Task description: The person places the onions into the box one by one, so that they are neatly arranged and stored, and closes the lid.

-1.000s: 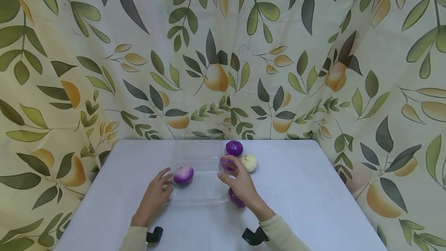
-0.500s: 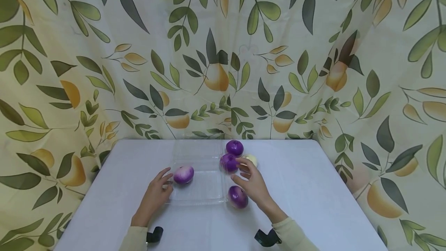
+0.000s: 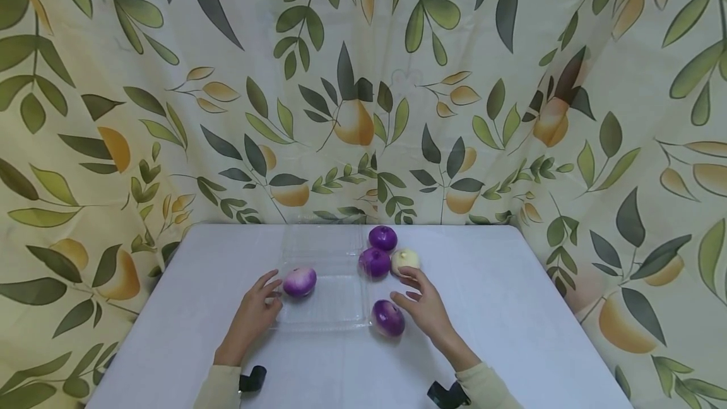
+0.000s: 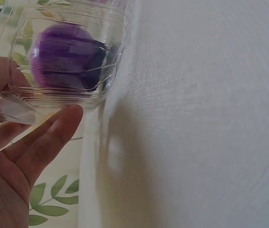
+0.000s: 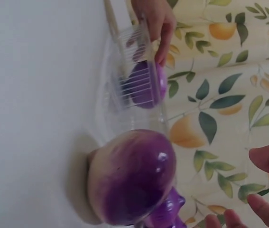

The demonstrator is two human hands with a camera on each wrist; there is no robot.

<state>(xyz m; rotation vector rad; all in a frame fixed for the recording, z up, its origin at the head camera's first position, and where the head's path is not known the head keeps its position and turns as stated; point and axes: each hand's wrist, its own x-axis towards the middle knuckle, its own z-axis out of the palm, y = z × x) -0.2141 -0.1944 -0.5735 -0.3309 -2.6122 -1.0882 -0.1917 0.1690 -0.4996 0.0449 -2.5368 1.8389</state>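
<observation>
A clear plastic clamshell box point(image 3: 341, 317) lies opened out on the table, with one purple onion point(image 3: 300, 283) inside its front half. My left hand point(image 3: 258, 305) rests at the box's left wall, fingers extended; a fingertip point(image 4: 75, 114) meets the plastic in the left wrist view. My right hand point(image 3: 426, 305) holds nothing. Its loosely spread fingers are close to a white onion point(image 3: 404, 262), overlapping its near side in the head view. Another purple onion point(image 3: 389, 318) lies left of that hand, by the box's front right corner, and looms large in the right wrist view.
Two purple onions, a nearer one point(image 3: 375, 262) and a farther one point(image 3: 383, 238), sit beside the box's right edge, next to the white onion. Behind the white-covered table point(image 3: 483, 270) hangs a leaf-patterned curtain point(image 3: 363, 81).
My right hand has drawn back to the right and nearer, from over the near purple onion at the box's right edge, uncovering the onions there. The left hand has stayed in place.
</observation>
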